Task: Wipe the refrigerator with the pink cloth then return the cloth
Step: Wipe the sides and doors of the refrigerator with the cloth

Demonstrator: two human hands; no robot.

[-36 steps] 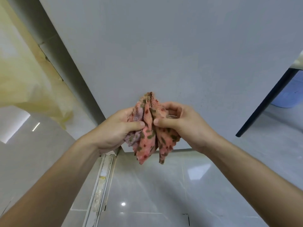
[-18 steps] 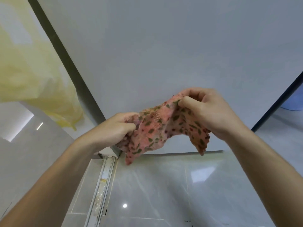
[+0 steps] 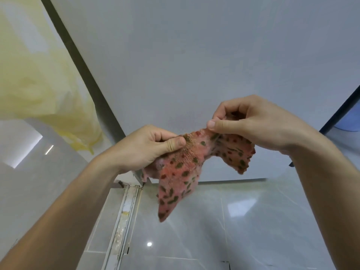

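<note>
The pink cloth, spotted with dark green marks, hangs between my two hands in front of the refrigerator's pale grey door. My left hand pinches its left upper edge between thumb and fingers. My right hand pinches the upper edge further right and slightly higher. One corner of the cloth droops down toward the floor, another hangs below my right wrist. The cloth does not touch the door as far as I can tell.
A pale yellow plastic bag hangs at the left beside a dark vertical strip. Glossy grey floor tiles and a metal sliding-door track lie below. A dark edge and something blue show at the far right.
The cloth, bunched between both hands a second ago, has been drawn apart. My right hand has moved right and up, and the view has swung slightly.
</note>
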